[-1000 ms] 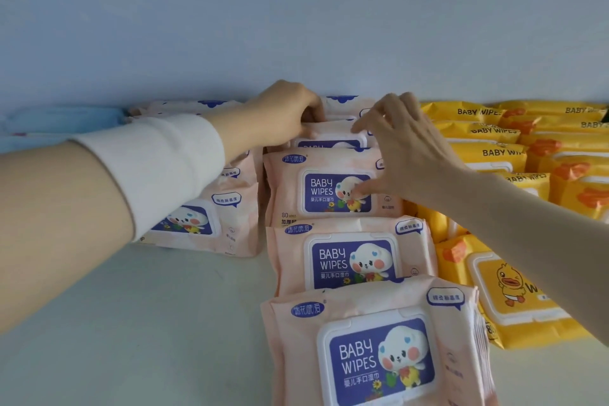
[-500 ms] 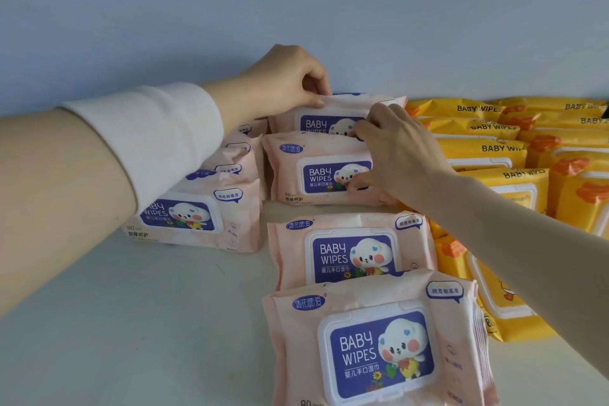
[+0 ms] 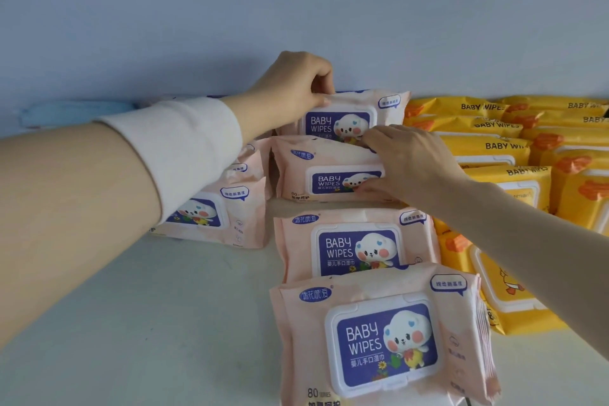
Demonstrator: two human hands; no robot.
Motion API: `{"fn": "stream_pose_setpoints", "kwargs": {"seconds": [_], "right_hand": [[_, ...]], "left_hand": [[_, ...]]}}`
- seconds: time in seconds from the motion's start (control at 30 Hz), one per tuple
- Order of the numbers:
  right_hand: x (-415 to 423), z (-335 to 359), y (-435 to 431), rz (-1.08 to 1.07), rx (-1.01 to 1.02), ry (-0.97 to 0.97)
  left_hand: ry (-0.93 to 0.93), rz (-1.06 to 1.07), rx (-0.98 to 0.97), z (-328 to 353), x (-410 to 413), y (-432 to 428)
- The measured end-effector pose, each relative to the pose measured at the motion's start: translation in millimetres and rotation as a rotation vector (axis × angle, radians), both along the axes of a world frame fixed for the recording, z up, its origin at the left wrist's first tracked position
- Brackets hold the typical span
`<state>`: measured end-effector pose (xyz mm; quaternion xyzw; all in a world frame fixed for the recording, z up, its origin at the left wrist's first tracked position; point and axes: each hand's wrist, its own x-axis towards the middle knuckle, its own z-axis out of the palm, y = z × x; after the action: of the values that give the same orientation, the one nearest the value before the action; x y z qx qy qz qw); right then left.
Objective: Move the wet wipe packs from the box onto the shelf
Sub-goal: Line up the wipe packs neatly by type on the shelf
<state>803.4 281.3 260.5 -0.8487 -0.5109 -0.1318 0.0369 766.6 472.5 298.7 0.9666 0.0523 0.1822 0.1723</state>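
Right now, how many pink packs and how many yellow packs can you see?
pink packs: at least 6, more may hide behind the left arm
yellow packs: at least 8, overlapping and cut off at the edge
Total: at least 14

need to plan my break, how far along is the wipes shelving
Done: pink packs and yellow packs already lie on the shelf. In hand: the left hand pinches the top edge of the rear pink pack while the right hand grips the second pink pack before it; neither is released. Left: the box is out of view, so remaining packs cannot be counted.
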Motion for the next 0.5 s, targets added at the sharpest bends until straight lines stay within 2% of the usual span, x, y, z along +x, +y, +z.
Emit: {"fn": "stream_pose_setpoints", "kwargs": {"seconds": [0.3,0.5], "right_hand": [[-3.2,2.7,-1.0,0.06,-0.029,0.045],[-0.4,-1.6,-1.9,0.03,0.035,0.06]], "left_hand": [[-0.099,0.019,-0.051,13.8,5.5,0.9],[0.129,-0.129,0.112,-3.1,-3.7,-6.1]]}}
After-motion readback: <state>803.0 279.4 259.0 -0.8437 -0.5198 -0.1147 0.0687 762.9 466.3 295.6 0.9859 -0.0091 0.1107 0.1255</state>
